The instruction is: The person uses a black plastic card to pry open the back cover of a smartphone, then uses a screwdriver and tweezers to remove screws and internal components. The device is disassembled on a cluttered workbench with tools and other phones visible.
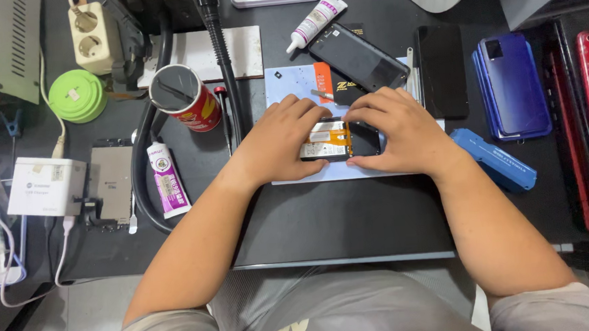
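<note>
Both hands were closed on an opened phone [339, 140], the left hand [286, 140] gripping its left end and the right hand [400, 132] its right. Beneath the grip lay a pale blue mat [290, 82]; a black back cover [359, 56] lay just beyond the fingers.

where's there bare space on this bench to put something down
The widest bare patch is the dark mat in front of the opened phone, between the forearms and the near edge. A smaller one lies right of the blue case. It is crowded left by the glue tube and can, and right by stacked phones.
</note>
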